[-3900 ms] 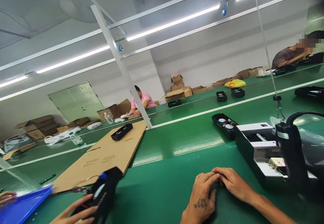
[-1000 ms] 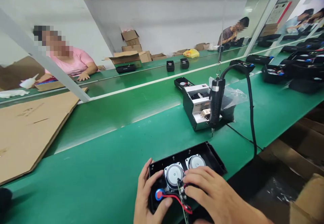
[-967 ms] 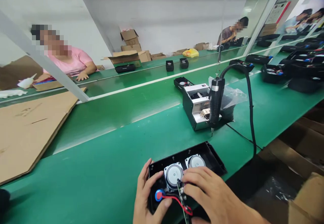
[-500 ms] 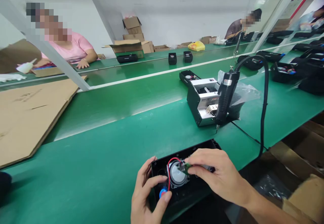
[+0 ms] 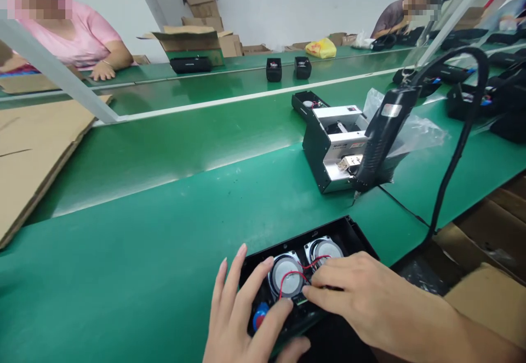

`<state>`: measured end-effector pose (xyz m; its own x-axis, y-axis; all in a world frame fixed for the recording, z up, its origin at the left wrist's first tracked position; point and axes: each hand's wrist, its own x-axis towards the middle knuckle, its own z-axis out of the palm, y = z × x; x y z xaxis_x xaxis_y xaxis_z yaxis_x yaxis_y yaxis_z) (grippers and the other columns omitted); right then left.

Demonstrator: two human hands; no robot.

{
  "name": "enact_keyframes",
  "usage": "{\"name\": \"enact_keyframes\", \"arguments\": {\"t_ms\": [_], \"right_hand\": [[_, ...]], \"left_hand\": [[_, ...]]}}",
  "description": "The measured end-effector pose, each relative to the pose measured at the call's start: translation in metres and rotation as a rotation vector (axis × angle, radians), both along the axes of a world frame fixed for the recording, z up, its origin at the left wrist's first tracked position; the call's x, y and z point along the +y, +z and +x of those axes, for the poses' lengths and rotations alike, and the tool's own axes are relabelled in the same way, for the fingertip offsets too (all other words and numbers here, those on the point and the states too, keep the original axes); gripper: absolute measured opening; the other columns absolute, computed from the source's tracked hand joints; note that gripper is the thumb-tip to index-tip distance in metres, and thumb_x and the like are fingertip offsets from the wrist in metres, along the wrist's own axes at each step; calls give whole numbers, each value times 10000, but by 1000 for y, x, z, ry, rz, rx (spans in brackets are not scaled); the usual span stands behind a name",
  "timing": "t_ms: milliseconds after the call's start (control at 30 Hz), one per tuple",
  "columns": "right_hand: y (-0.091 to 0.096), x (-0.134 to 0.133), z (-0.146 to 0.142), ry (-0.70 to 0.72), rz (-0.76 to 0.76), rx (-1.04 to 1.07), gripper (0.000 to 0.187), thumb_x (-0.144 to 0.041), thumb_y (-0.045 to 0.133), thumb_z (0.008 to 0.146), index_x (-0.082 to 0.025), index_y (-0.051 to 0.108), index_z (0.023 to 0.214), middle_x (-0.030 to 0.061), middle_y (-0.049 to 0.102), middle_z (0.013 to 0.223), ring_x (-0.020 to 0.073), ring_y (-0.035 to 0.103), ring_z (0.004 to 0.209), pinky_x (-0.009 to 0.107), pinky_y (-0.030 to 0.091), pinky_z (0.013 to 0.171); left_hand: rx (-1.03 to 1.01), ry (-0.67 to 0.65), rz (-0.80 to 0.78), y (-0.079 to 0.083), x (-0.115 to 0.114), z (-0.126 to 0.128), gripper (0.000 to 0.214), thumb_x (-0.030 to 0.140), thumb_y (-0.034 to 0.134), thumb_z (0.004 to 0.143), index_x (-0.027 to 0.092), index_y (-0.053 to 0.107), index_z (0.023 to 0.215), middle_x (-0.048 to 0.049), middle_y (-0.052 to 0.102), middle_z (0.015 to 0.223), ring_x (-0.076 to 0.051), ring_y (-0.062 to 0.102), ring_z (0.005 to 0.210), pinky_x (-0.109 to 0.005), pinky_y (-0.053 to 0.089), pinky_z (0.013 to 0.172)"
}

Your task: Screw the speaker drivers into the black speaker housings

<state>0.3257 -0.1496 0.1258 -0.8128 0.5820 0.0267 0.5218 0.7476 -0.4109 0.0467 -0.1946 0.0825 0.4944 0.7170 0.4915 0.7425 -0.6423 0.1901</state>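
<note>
A black speaker housing point(image 5: 287, 242) lies open in front of me, holding two round speakers point(image 5: 287, 276) wired with red leads. My left hand point(image 5: 246, 313) spreads its fingers over the housing's left end. One of its fingertips is close to the small green circuit board point(image 5: 301, 300), and a blue-and-red part point(image 5: 260, 316) shows beneath the hand. From the right, my right hand point(image 5: 349, 286) pinches at the board's edge beside the left speaker; its fingertips are partly hidden.
Behind the housing stand a silver-black screw feeder point(image 5: 341, 149) and a hanging electric screwdriver point(image 5: 384, 138) with a thick cable. Flat cardboard point(image 5: 36, 155) covers the left bench. Other housings point(image 5: 274, 70) stand across the divider, where co-workers sit.
My right hand has brought the board down from over the left speaker to its lower side. My left fingers have spread out. The second speaker now shows, and the view has shifted.
</note>
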Motion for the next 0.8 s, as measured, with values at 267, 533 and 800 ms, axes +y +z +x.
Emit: {"name": "enact_keyframes", "arguments": {"t_ms": [267, 533, 800], "right_hand": [[9, 9, -15, 120, 14, 10, 215, -74, 571, 1036, -185, 701, 1166, 1, 760, 1037, 196, 655, 905, 369, 403, 681], [11, 15, -10, 162, -97, -29, 253, -39, 535, 1008, -187, 711, 1114, 4, 754, 1006, 194, 644, 892, 366, 387, 687], [14, 19, -12, 183, -190, -5, 295, -58, 557, 947, -163, 740, 1152, 35, 777, 1046, 207, 672, 925, 357, 434, 742]], "left_hand": [[161, -25, -1, -1, 9, 2, 211, 286, 747, 910, 239, 710, 1113, -201, 438, 1684, -444, 196, 1675, -770, 289, 1270], [97, 6, -98, 0, 5, 9, 69, 283, 699, 972, 264, 710, 1036, -133, 528, 1639, -439, 323, 1636, -730, 452, 1198], [-67, 95, -129, -2, 0, 27, 71, 210, 649, 968, 252, 700, 992, -92, 614, 1567, -389, 358, 1628, -696, 300, 1300]]}}
